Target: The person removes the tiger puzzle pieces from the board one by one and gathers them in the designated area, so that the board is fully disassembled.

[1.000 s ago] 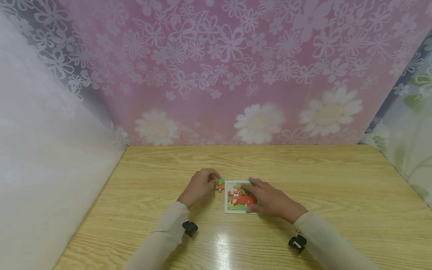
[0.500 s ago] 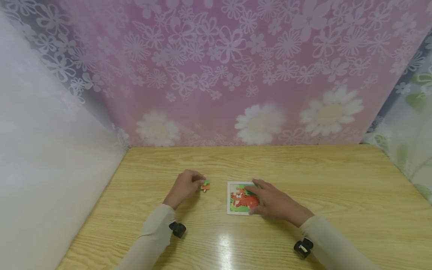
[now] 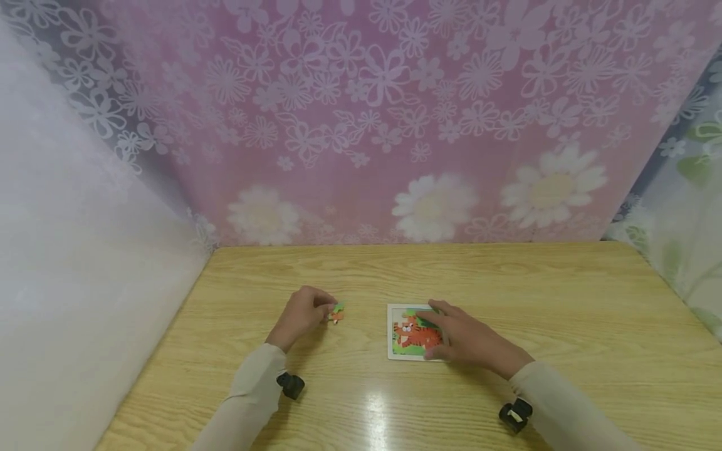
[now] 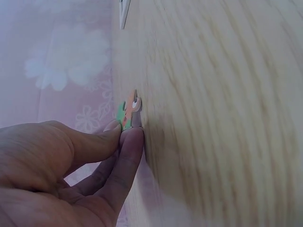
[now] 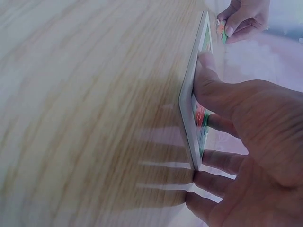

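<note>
My left hand (image 3: 299,316) pinches a green and orange jigsaw piece (image 3: 336,313) between thumb and fingers, at the left of the table. In the left wrist view the piece (image 4: 129,111) is edge-on, close to the wood. To the right lies a white-framed tiger jigsaw puzzle (image 3: 414,338); a pale bare patch shows at its upper left. My right hand (image 3: 468,335) rests spread over the puzzle's right side and hides that part. From the right wrist, its thumb lies on the near border of the frame (image 5: 189,90), while other fingers touch the face and right edge.
The wood-grain table (image 3: 372,269) carries a bright glare spot near the front. A pink flowered curtain (image 3: 361,156) hangs behind its far edge, and pale curtains (image 3: 84,250) stand at both sides.
My left hand has drawn the jigsaw piece leftward from beside the frame, and the piece now tilts a little. My right hand and the puzzle have shifted slightly to the right together.
</note>
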Motion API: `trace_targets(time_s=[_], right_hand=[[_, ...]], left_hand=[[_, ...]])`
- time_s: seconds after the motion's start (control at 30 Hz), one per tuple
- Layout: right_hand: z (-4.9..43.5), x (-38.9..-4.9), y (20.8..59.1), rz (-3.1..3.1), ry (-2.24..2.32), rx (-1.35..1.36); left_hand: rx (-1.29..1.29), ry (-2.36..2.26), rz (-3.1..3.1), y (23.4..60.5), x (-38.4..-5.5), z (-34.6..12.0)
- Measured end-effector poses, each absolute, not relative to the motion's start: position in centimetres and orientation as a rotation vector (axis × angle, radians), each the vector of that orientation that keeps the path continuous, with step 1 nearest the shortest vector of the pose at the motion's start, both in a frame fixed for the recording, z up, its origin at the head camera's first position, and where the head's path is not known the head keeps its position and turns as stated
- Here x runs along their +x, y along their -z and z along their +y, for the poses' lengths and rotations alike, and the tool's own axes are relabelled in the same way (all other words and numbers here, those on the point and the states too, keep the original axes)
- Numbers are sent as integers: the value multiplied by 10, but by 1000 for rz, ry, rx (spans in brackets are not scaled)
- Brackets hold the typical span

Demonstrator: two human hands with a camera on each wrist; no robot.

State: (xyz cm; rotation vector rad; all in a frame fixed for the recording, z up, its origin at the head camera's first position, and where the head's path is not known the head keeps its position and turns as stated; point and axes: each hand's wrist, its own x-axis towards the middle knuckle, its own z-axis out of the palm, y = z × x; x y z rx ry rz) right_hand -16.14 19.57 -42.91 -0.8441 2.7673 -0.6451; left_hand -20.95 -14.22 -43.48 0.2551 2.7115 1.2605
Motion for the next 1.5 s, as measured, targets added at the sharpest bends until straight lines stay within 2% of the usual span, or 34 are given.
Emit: trace_targets(time_s=[0.7,1.13,1.5], right_hand=[[195,-159,426,2775,659,-892],[193,-160,425,2762,646,-830],[193,-159,425,2752,664,-838]], left_hand=[[264,-1186,2708,433,-209,-140],[242,-1126,2772,431,-208,-139],[492,-1097,2805,421,-201,-111]])
